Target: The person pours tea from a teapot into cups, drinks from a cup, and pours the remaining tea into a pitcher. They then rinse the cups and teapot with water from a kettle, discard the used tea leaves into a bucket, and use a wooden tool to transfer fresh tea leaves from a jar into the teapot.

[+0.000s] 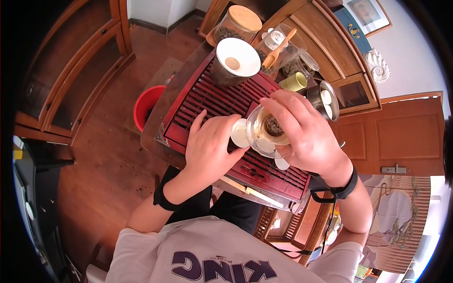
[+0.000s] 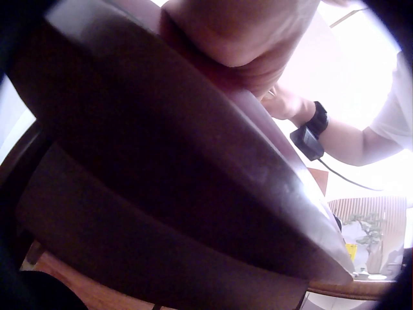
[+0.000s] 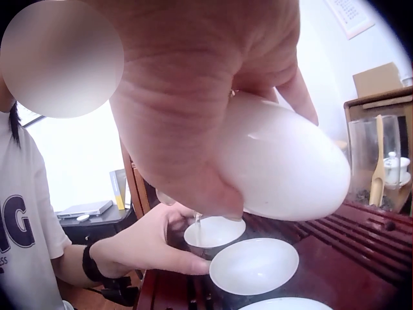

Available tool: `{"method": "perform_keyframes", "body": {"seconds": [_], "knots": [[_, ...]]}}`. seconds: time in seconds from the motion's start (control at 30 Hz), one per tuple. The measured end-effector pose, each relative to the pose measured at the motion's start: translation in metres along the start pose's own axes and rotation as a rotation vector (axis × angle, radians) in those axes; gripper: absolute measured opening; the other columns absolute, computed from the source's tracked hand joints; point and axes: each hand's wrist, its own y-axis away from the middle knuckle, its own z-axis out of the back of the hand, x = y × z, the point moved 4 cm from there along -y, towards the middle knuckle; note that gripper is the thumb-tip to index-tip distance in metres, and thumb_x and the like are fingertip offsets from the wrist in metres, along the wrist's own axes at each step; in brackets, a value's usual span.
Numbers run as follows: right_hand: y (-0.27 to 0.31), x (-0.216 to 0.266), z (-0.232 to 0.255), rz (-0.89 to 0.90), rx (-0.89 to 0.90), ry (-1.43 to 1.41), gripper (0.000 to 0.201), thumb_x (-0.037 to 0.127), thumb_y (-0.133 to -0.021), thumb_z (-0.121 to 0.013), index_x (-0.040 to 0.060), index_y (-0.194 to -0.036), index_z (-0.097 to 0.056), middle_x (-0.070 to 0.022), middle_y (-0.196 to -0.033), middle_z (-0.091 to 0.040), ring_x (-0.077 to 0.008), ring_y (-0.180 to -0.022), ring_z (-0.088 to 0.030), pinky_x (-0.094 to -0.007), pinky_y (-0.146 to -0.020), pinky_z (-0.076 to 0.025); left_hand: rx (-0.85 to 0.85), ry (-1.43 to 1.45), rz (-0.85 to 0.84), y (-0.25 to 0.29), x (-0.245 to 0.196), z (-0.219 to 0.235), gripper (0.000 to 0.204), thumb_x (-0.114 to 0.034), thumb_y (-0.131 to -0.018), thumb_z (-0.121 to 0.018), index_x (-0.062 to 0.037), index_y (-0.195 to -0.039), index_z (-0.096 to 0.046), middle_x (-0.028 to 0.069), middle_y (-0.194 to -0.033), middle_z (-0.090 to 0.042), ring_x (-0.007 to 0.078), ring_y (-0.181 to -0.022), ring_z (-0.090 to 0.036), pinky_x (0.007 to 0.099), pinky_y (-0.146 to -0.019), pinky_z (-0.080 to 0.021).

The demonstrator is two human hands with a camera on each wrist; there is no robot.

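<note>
With the right hand [image 1: 304, 134] I'm gripping a tilted white bowl [image 3: 284, 161] above the red slatted tray [image 1: 198, 101], and a thin stream of liquid is falling by a small cup [image 1: 239, 134]. My left hand [image 1: 210, 144] is holding that cup between thumb and forefinger. On my right-wrist feed, a second cup [image 3: 255, 266] is standing just beside it. Past the tray, a wooden-lidded jar [image 1: 238, 26] is standing.

At the bottom of the head view, the white T-shirt [image 1: 207, 243] reads "KING" upside down, beside small "REGRESS"; its "G" shows left in the right wrist view, where an upper-right sheet's [image 3: 350, 16] writing is illegible.
</note>
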Motion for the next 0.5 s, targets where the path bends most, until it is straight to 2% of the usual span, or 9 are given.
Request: {"method": "perform_keyframes", "body": {"seconds": [0.1,0.23,0.3,0.5], "knots": [[0.0001,-0.0008,0.0018,-0.001,0.008,0.022,0.069,-0.003,-0.061,-0.071,0.0007,-0.129,-0.058,-0.0185,-0.122,-0.059,-0.0395,-0.112,-0.061,-0.0446,-0.093,-0.055,-0.004,0.006,0.012,-0.0004,0.0002,0.0006,0.061,-0.017,-0.067,-0.087,-0.0088,-0.121,-0.06,0.0071,-0.107,-0.069,0.026,-0.103,-0.066,0.0521,-0.109,-0.039],[0.002,-0.0039,0.0037,-0.022,0.003,0.015,0.073,-0.004,-0.059,-0.072,0.0008,-0.13,-0.057,-0.0184,-0.122,-0.058,-0.0395,-0.112,-0.061,-0.0443,-0.093,-0.054,0.003,0.002,0.009,-0.0002,0.0001,-0.0002,0.06,-0.019,-0.069,-0.087,-0.0089,-0.122,-0.06,0.007,-0.107,-0.07,0.0258,-0.103,-0.067,0.0521,-0.109,-0.039],[0.0031,-0.0053,0.0038,-0.025,0.003,0.008,0.074,-0.005,-0.058,-0.072,0.0007,-0.13,-0.056,-0.0186,-0.122,-0.058,-0.0397,-0.111,-0.061,-0.0443,-0.093,-0.054,0.014,-0.013,-0.001,0.0008,0.0009,-0.0014,0.064,-0.02,-0.07,-0.086,-0.0064,-0.125,-0.057,0.0055,-0.111,-0.068,0.0225,-0.106,-0.065,0.0522,-0.112,-0.035],[0.0044,-0.008,0.004,-0.086,-0.001,-0.064,0.076,-0.005,-0.058,-0.072,0.0001,-0.132,-0.054,-0.02,-0.123,-0.058,-0.0406,-0.109,-0.061,-0.0437,-0.092,-0.054,-0.005,-0.008,0.003,0.0001,0.0009,-0.0013,0.059,-0.021,-0.071,-0.087,-0.0088,-0.122,-0.06,0.0069,-0.108,-0.07,0.0256,-0.103,-0.067,0.0522,-0.109,-0.039]]}}
